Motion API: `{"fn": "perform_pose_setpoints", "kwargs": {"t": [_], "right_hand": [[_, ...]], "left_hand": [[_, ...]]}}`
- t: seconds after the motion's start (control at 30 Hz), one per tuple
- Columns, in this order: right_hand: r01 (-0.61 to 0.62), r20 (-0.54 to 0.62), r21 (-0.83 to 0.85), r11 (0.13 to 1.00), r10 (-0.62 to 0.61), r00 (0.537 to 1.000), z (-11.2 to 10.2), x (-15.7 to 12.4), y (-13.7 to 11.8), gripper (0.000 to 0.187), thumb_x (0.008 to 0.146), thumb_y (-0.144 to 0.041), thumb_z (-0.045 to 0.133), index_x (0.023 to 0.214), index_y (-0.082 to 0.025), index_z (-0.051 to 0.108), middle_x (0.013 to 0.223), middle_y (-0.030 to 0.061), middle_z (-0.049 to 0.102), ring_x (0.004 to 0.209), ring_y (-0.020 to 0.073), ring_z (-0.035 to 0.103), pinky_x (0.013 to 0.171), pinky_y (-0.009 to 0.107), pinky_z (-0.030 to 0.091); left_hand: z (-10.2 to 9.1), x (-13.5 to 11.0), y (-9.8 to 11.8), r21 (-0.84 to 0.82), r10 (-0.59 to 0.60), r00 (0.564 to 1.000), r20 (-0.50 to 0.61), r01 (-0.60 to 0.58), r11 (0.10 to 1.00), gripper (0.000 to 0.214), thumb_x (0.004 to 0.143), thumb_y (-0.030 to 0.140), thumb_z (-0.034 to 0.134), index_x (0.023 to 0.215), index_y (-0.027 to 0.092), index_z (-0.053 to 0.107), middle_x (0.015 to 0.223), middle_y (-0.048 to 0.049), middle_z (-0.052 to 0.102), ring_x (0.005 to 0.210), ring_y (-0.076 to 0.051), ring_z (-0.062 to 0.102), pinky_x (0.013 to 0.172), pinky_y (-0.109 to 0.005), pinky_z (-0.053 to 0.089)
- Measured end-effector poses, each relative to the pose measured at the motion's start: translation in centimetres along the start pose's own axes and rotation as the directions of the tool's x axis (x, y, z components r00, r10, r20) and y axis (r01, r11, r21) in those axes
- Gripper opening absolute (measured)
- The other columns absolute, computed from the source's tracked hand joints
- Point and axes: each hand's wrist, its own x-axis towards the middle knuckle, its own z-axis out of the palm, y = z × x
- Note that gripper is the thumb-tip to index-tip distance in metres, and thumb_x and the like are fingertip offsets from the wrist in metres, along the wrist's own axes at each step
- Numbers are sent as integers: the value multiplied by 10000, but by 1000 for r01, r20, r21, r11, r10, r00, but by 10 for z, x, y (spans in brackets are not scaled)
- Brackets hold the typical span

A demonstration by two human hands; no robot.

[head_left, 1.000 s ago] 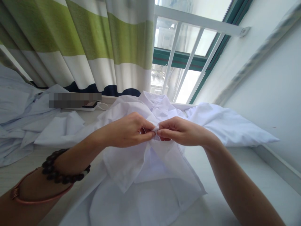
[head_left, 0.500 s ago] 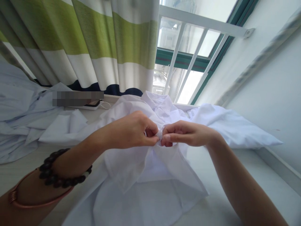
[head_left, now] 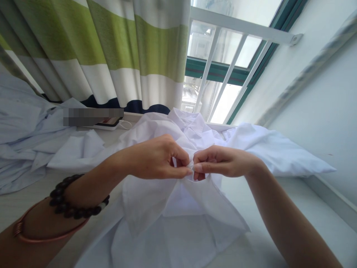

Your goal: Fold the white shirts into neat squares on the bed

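Observation:
A white collared shirt (head_left: 178, 230) lies spread out in front of me, its collar toward the window and a sleeve out to each side. My left hand (head_left: 163, 158) pinches the front edge of the shirt between thumb and fingers. Close against it, my right hand (head_left: 219, 162) pinches the opposite front edge, fingertips almost touching the left ones. The cloth between the hands is lifted, and the two lower front flaps hang apart below. Any button at the fingertips is hidden. Dark beads (head_left: 64, 197) and a copper-coloured bangle (head_left: 52, 238) circle my left wrist and forearm.
More white garments (head_left: 25, 137) are heaped at the left. Beside them lies a phone-like device (head_left: 108, 124) with a white cable, partly blurred out. A green and white striped curtain (head_left: 119, 48) and a white railing (head_left: 237, 26) stand behind; a wall (head_left: 329, 96) bounds the right.
Both hands have come slightly down toward me, still pinching the shirt front. The lower flaps have shifted a little, the left one's corner swinging outward.

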Motion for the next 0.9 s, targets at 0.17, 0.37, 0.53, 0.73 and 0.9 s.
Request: {"fn": "perform_pose_setpoints", "kwargs": {"t": [0.17, 0.37, 0.53, 0.73, 0.9], "right_hand": [[-3, -12, -9, 1000, 3, 1000, 1, 1, 2, 233, 896, -331, 583, 811, -121, 638, 736, 4, 634, 681, 83, 578, 640, 198, 456], [112, 15, 48, 993, -113, 993, -2, 1, 4, 231, 906, -311, 570, 801, -119, 642, 702, -5, 603, 636, 73, 535, 590, 187, 432], [78, -70, -216, 973, -95, 993, -1, -1, -2, 202, 899, -298, 573, 802, -132, 632, 711, -3, 609, 648, 87, 538, 591, 196, 419], [-17, -154, -461, 887, -61, 986, 10, -2, -16, 186, 928, -277, 498, 858, -151, 615, 748, 4, 635, 635, 93, 535, 579, 214, 387], [-121, -208, -558, 821, 3, 978, 19, -1, -23, 216, 911, -264, 487, 812, -154, 644, 689, 11, 633, 590, 101, 517, 553, 232, 349]], "left_hand": [[-1, 0, -1, -84, -8, 1000, 12, 9, 996, 233, 862, 288, 571, 730, 153, 708, 612, 15, 630, 549, -66, 518, 536, -150, 376], [-5, 1, -8, -344, -5, 994, 111, 43, 938, 251, 872, 292, 580, 717, 145, 711, 573, 17, 598, 519, -62, 503, 500, -151, 364], [-2, 6, -21, -438, -96, 986, 134, 145, 887, 240, 858, 318, 593, 764, 140, 724, 620, 2, 635, 555, -80, 566, 523, -152, 407], [-8, 2, -18, -312, -168, 971, 172, 216, 925, 245, 862, 320, 565, 766, 149, 712, 647, -5, 663, 592, -98, 600, 532, -159, 409], [-3, 0, -1, -135, -122, 990, 70, 131, 982, 303, 843, 246, 519, 584, 145, 640, 517, 28, 544, 479, -73, 469, 458, -188, 300]]}}
